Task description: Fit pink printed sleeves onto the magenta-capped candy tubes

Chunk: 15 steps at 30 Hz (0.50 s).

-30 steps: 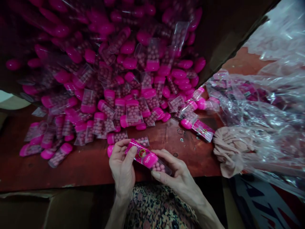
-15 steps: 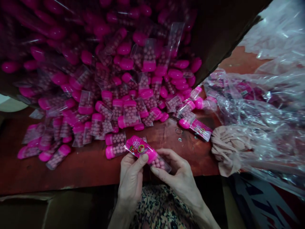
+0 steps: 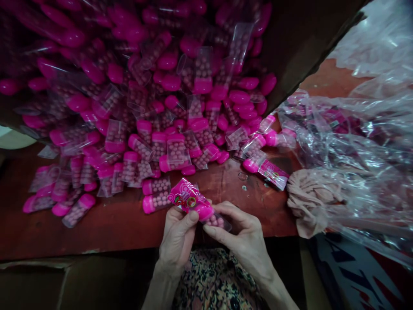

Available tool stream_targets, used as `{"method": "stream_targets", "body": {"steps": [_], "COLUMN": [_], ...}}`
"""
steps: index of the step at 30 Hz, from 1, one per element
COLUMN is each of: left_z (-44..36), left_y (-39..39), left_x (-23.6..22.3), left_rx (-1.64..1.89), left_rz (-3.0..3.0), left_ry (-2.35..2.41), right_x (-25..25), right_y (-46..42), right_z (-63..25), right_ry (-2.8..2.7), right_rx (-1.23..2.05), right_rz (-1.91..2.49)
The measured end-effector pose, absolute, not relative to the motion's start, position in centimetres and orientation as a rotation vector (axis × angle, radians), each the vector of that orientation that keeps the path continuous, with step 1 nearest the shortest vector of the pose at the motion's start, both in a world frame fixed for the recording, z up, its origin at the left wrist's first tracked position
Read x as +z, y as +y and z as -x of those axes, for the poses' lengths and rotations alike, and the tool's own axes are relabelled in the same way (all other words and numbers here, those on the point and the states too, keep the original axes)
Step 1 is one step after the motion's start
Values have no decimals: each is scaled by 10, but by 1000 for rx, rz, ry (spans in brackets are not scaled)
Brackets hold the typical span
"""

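Between my hands is a clear candy tube with pink balls (image 3: 214, 220) and a bright pink cap (image 3: 204, 212). A printed pink film sleeve (image 3: 186, 194) sits over the cap end, its free end spread up and to the left. My left hand (image 3: 180, 234) pinches the sleeve at the cap, thumb on top. Closed round the tube's clear end is my right hand (image 3: 240, 228), its fingers partly hidden behind it. Two unsleeved candy tubes (image 3: 156, 200) lie on the table just beyond my left hand.
A large heap of pink-capped candy tubes (image 3: 174, 148) spills from a dark box (image 3: 300, 47) onto the red table (image 3: 122, 230). One sleeved tube (image 3: 272, 173) lies to the right, near a beige cloth bundle (image 3: 312, 198) and crumpled clear plastic (image 3: 364, 150).
My left hand has slid down the sleeve from its far end to the cap, leaving that end free and spread. My right hand has stayed on the tube.
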<state>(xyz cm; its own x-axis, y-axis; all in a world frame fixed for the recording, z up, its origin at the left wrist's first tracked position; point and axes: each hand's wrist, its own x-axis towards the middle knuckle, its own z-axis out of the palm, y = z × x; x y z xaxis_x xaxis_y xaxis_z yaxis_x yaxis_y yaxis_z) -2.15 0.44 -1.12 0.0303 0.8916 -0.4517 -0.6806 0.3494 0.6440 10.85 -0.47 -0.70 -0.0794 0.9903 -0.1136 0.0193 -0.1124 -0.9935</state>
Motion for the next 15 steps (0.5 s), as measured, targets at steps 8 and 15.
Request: {"method": "stream_targets", "body": {"steps": [8,15], "left_z": [21,10], "left_y": [6,1], "left_x": [-10,-6], "left_rx": [1254,1172], "left_rz": [-292,-199], "left_ry": [1027,860], "right_x": [-5,-6], "right_y": [-10,-9], "right_z": [-96,-106], "right_ry": [-1445,-1143], "right_rx": [989,1356], "right_rz": [1290,1299]}}
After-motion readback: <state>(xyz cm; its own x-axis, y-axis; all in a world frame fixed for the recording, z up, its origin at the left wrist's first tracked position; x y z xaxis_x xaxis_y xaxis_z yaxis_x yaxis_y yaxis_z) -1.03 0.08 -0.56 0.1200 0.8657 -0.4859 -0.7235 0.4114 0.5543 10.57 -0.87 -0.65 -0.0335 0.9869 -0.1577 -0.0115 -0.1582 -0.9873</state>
